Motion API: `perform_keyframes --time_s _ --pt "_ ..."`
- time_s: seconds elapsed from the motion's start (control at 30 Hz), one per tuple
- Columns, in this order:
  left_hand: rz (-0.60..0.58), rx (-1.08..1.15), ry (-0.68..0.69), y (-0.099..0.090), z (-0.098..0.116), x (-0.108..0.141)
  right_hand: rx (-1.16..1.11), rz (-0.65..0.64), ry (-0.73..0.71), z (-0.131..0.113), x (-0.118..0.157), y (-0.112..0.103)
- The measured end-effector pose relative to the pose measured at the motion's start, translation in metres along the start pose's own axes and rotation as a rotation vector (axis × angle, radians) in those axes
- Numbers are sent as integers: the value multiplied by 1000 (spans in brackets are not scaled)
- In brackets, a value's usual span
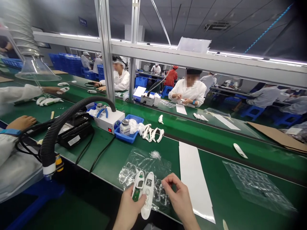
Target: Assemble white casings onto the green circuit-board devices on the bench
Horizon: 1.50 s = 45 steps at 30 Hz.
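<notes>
Your left hand (129, 204) is clamped on two pieces of a white handheld-device housing, above the near edge of the green bench. Open half (138, 184), left: dark square screen and green circuit board showing. Cover half (149, 204), right: window at the top, round details below, thumb pressed against its edge. The two stand side by side, long ends up.

Your right hand (179, 195) is just right of the cover, apart from it. Thumb and index tips are together in a pinch; cannot tell whether anything small sits between them. Beneath both hands, a clear compartmented tray (130, 169); behind it, near, a small clear heap (155, 155).

Right of the tray, a long white strip (195, 179); well beyond, a second clear tray (259, 185).

Back left: blue bin (127, 138) with a jar (125, 127) in it, curved white shells (153, 134) just beside. White box (103, 123) with a lit red switch, blue-handled pliers (102, 111) on top.

Writing: the white label (74, 140) on the black unit (83, 127) and the blue overhead sign (82, 21) are both too small to read.
</notes>
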<state>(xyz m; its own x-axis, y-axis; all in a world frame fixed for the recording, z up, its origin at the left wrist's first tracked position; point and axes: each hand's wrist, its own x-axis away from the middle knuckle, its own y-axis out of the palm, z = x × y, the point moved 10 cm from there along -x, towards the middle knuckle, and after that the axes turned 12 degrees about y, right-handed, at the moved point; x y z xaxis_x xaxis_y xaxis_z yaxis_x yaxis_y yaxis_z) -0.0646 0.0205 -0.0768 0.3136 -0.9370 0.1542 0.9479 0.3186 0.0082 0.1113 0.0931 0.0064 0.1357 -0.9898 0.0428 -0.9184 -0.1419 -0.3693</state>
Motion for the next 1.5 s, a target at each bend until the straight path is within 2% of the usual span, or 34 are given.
perform_keyframes --time_s 0.07,0.17,0.4,0.53,0.67,0.73,0.83,0.9,1.03,1.13,1.2,1.27,1.33,1.4,1.47,1.5 --pt "-2 31 17 4 0 0 2 -53 12 -5 -1 11" --pt "11 8 60 5 1 -1 20 -44 13 -7 -1 21" --pt "34 -17 74 2 -3 -2 37 -39 41 -1 -2 30" --pt "43 3 58 3 -6 -2 8 -79 110 9 -1 35" --pt "55 -12 92 1 1 -1 -108 -171 198 21 5 46" --pt "42 -24 113 -1 6 1 -137 -193 199 21 7 51" --pt "19 -25 116 -7 9 3 -168 -160 191 17 9 57" --pt "57 -7 95 -19 7 4 -253 -187 219 16 12 73" --pt "212 80 109 -57 6 12 -520 -346 249 11 28 134" --pt "339 219 124 -98 3 21 -598 -445 279 6 38 184" --pt "435 346 51 -134 -11 28 -600 -596 341 0 44 229" --pt "574 453 -12 -179 -26 36 -594 -756 391 -14 49 280" --pt "750 520 5 -232 -36 45 -590 -856 451 -30 54 333" --pt "864 582 50 -276 -41 51 -563 -913 538 -41 61 386" --pt "926 610 80 -306 -44 54 -528 -954 584 -49 71 428" --pt "945 614 86 -315 -46 54 -515 -965 588 -52 75 443"
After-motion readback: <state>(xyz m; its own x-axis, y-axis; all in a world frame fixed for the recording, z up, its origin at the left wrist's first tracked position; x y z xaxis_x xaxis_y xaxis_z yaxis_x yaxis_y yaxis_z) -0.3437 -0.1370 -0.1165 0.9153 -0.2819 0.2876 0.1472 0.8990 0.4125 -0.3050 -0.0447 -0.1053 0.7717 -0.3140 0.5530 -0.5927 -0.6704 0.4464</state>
